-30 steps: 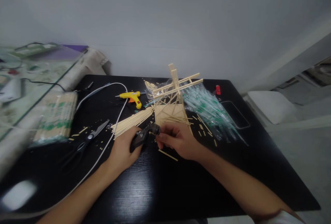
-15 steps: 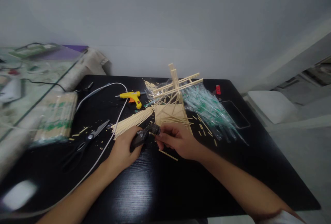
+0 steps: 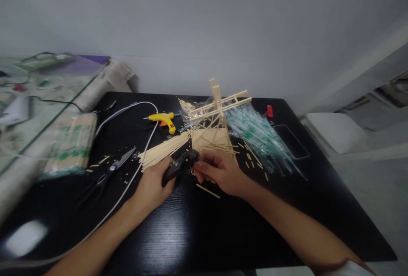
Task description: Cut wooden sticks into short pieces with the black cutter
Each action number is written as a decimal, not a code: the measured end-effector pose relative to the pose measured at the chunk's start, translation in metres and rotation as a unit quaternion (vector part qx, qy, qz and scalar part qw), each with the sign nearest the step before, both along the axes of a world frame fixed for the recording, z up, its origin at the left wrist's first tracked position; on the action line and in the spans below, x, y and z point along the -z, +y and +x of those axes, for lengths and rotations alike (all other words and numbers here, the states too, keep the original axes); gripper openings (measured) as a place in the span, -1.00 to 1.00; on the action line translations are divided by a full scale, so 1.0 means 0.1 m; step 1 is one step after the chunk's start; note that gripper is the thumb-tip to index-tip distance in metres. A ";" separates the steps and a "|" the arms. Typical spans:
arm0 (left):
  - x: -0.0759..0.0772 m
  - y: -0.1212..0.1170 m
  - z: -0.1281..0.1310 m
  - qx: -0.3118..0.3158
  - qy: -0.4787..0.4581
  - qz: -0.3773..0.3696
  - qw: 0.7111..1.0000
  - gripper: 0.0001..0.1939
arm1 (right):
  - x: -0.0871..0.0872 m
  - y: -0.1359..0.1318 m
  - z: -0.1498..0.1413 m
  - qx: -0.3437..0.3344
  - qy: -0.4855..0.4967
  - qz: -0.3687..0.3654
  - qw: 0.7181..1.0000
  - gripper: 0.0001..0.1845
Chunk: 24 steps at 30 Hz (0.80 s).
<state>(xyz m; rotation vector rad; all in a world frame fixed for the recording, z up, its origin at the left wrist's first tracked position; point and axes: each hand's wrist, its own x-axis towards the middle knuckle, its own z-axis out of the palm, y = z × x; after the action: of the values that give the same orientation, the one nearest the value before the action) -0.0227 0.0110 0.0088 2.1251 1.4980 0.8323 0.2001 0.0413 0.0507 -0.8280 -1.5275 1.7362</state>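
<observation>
My left hand (image 3: pixel 156 182) is closed round the handle of a black plier-like tool (image 3: pixel 178 167), its dark head pointing right. At that head, my right hand (image 3: pixel 221 172) is pinched, with its fingertips touching or very close to the tool. A thin wooden stick showed in this pinch earlier; now the fingers and tool hide it. Just below lies a loose short stick (image 3: pixel 208 190). Behind my hands stands a windmill-like model of glued sticks (image 3: pixel 219 108) with crossed blades. A fan of long wooden sticks (image 3: pixel 165 150) lies beyond my left hand.
A yellow glue gun (image 3: pixel 162 118) lies behind the sticks. Black-handled scissors (image 3: pixel 111 169) and a white cable (image 3: pixel 135 174) are at left, near a packaged stick bundle (image 3: pixel 68 142). Clear-green wrappers (image 3: pixel 255 127), a red object (image 3: pixel 269 111) and a phone-like dark slab (image 3: pixel 290 140) lie right.
The pale stick end that crossed the tool's head no longer shows. The tool's head looks slightly turned, and both hands stay in nearly the same place.
</observation>
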 end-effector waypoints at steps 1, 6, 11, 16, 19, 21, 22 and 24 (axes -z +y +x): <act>0.00 0.00 0.00 -0.003 0.002 -0.001 1.000 -0.89 | 0.00 0.00 0.00 0.002 -0.002 0.000 1.000 -0.59; 0.01 0.00 0.00 -0.009 0.005 -0.014 1.000 -0.90 | -0.01 0.00 0.00 0.004 -0.008 -0.001 1.000 -0.59; 0.04 0.01 -0.01 0.004 -0.004 0.005 1.000 -0.90 | -0.03 0.00 0.00 -0.006 -0.010 -0.005 1.000 -0.58; 0.02 0.02 -0.01 0.022 -0.011 0.006 1.000 -0.90 | -0.02 0.01 0.02 -0.026 -0.006 0.004 1.000 -0.59; 0.01 0.02 -0.01 0.024 -0.017 0.007 1.000 -0.86 | -0.01 0.02 0.03 -0.039 -0.010 0.013 0.999 -0.60; 0.00 0.02 -0.01 0.028 -0.019 0.009 0.999 -0.84 | -0.01 0.03 0.04 -0.046 -0.014 0.014 0.999 -0.62; 0.00 0.02 -0.01 0.030 -0.020 0.011 0.999 -0.84 | -0.01 0.03 0.04 -0.049 -0.015 0.014 0.999 -0.62; 0.00 0.02 0.00 0.034 -0.022 0.014 0.999 -0.84 | -0.01 0.03 0.04 -0.053 -0.015 0.012 0.998 -0.63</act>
<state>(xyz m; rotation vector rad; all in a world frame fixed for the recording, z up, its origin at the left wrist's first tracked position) -0.0230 0.0131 0.0085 2.1498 1.3916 0.8748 0.2045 0.0448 0.0521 -0.7770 -1.6364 1.7837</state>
